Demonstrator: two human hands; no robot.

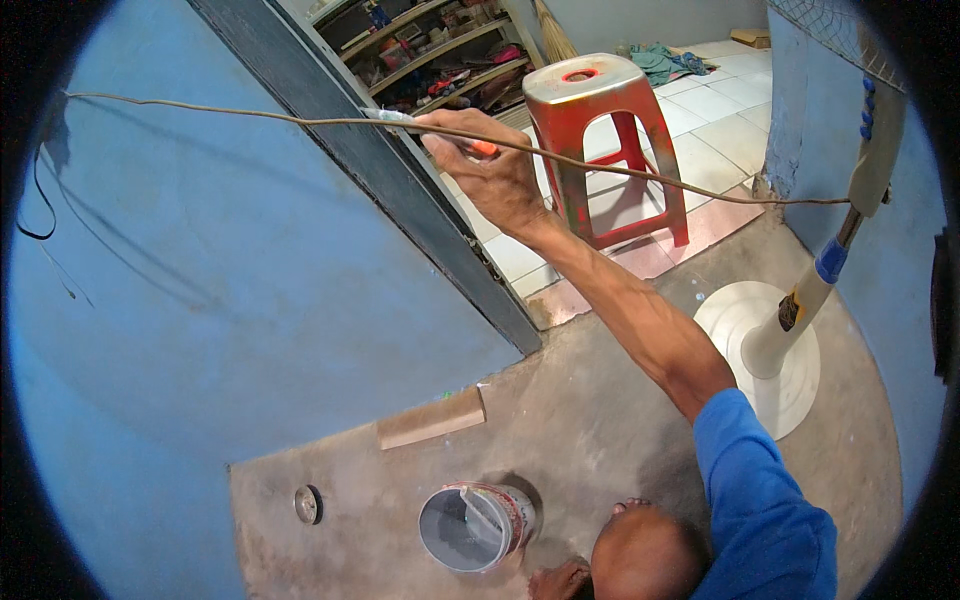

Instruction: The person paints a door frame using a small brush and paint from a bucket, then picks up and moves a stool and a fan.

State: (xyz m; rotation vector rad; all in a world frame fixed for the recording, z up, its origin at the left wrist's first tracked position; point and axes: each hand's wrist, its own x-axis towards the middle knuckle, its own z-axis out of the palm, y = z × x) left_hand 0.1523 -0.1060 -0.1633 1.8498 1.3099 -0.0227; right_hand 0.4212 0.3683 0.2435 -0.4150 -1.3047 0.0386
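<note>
Your right hand [490, 185]: fingers wrapped around brush [392, 116], pale tip at upper right edge of door frame [400, 200]; cannot tell if touching. Left hand's fingers: cannot tell. In your way: brown cord [300, 121], stretched in front of door frame, crossing your right hand in view, reaching pedestal fan [798, 328] well right of door frame. Red stool [590, 85] right of door frame; loaded shelves [432, 60] beyond door frame. Board [432, 419], then bucket [470, 535], below door frame's foot.
</note>
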